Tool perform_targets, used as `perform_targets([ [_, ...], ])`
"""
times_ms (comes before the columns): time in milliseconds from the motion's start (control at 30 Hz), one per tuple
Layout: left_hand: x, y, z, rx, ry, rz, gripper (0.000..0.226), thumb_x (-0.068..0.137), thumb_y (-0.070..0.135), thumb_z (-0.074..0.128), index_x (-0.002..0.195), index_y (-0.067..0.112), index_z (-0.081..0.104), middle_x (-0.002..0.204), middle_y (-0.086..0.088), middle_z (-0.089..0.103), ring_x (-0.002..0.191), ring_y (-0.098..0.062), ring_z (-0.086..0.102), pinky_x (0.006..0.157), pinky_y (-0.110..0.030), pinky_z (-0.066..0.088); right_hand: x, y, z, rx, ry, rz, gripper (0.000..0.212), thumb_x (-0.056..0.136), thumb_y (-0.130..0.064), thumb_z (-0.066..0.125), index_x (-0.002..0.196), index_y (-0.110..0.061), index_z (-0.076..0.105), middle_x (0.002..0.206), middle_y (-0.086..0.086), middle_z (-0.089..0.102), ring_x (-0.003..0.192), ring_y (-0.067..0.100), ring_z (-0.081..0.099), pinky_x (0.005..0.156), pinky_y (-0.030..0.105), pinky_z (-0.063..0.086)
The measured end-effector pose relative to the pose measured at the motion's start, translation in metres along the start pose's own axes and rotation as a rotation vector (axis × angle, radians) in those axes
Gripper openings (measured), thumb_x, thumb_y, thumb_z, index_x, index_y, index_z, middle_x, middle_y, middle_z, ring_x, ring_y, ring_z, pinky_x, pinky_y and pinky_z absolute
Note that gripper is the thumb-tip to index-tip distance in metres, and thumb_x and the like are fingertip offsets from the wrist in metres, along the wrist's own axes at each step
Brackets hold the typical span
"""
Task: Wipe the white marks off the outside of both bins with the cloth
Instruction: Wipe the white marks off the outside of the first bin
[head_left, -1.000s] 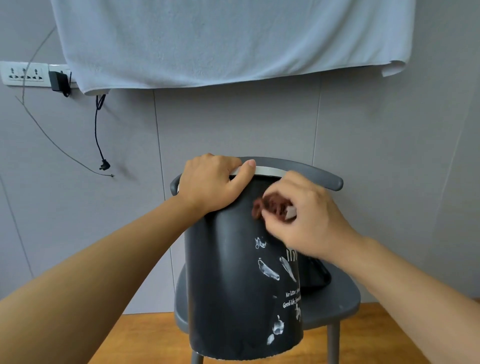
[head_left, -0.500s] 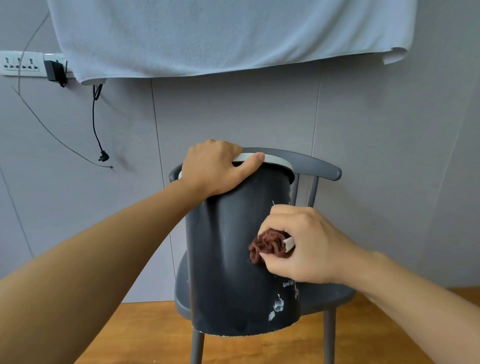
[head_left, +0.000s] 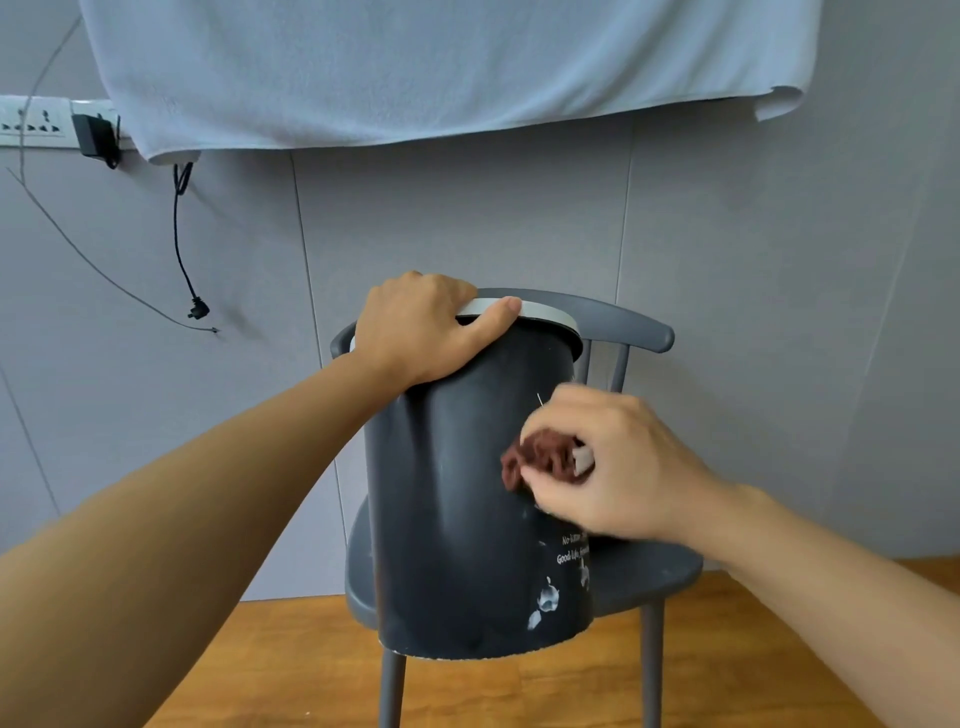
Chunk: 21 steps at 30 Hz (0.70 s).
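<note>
We hold the bin (head_left: 467, 519) upright at the chair (head_left: 649, 577) seat's front edge, left hand (head_left: 421, 332) gripping its rim. Our right hand (head_left: 608, 467) pinches the cloth (head_left: 540, 460) against the wall; remaining marks (head_left: 548, 597) lie directly below, nearer that hand.

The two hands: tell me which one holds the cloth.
The right hand pinches the brown cloth against the bin's side; the left hand only grips the bin's rim.

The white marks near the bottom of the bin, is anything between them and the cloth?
Nothing visible. The cloth in the right hand is on the bin wall above the white marks, with bare wall between.
</note>
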<state>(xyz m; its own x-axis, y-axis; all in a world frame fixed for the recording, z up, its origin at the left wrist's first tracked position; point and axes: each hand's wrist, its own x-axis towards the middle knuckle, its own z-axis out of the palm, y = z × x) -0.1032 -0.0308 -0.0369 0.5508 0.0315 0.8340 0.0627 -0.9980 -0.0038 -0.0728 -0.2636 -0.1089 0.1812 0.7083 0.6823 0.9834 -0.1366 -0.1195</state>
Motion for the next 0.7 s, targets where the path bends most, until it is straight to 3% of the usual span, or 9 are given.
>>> perform_targets([
  [100, -0.001, -0.001, 0.0, -0.02, 0.003, 0.009, 0.067, 0.088, 0.073, 0.04, 0.054, 0.015, 0.035, 0.045, 0.001, 0.038, 0.046, -0.015, 0.039, 0.049, -0.029, 0.025, 0.008, 0.001, 0.002, 0.017, 0.167, 0.053, 0.014, 0.084, -0.029, 0.081, 0.094, -0.023, 0.074, 0.087, -0.009, 0.061, 0.078, 0.012, 0.063, 0.069, 0.035, 0.054],
  [333, -0.003, -0.004, -0.003, -0.025, -0.008, -0.044, 0.067, 0.088, 0.071, 0.042, 0.055, 0.015, 0.029, 0.045, 0.0, 0.032, 0.047, -0.018, 0.035, 0.05, -0.031, 0.025, -0.04, -0.004, 0.02, 0.13, -0.132, 0.004, 0.012, 0.084, -0.037, 0.077, 0.087, -0.028, 0.069, 0.084, -0.016, 0.058, 0.077, 0.012, 0.063, 0.059, 0.032, 0.054],
  [533, -0.002, -0.001, -0.004, -0.027, -0.002, -0.017, 0.067, 0.091, 0.07, 0.044, 0.053, 0.017, 0.029, 0.044, 0.002, 0.033, 0.045, -0.016, 0.035, 0.05, -0.029, 0.022, -0.02, 0.0, 0.015, 0.118, 0.141, 0.064, 0.015, 0.087, -0.028, 0.08, 0.098, -0.019, 0.076, 0.091, -0.01, 0.064, 0.085, 0.01, 0.066, 0.069, 0.022, 0.056],
  [700, -0.003, 0.001, -0.003, -0.02, -0.005, -0.022, 0.067, 0.089, 0.071, 0.042, 0.055, 0.014, 0.03, 0.045, 0.001, 0.034, 0.046, -0.017, 0.036, 0.05, -0.03, 0.021, -0.057, -0.008, 0.028, 0.185, -0.08, 0.015, 0.012, 0.081, -0.027, 0.082, 0.084, -0.022, 0.07, 0.082, -0.015, 0.06, 0.075, 0.01, 0.063, 0.06, 0.027, 0.051],
])
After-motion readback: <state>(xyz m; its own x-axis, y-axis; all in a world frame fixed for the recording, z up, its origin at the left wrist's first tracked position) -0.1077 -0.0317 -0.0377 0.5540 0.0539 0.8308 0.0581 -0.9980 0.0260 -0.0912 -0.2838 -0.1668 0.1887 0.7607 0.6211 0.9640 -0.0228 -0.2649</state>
